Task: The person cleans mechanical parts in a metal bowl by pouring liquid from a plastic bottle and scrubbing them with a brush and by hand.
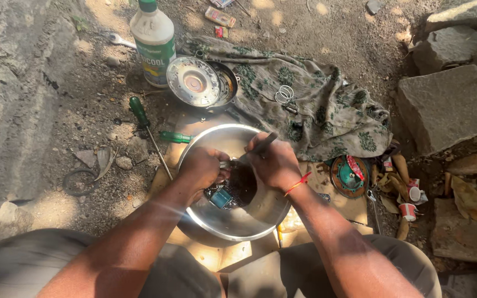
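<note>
Down from the head view, our left hand [202, 168] clenches a small oily part [223, 194] over the steel bowl [238, 223], while our right hand [274, 164] grips a dark brush handle [261, 144]; we judge short strokes kept low above the bowl's black liquid [244, 185] avoid splashing.

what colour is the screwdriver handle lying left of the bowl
Green, on the screwdriver left of the steel bowl; head view.
</note>
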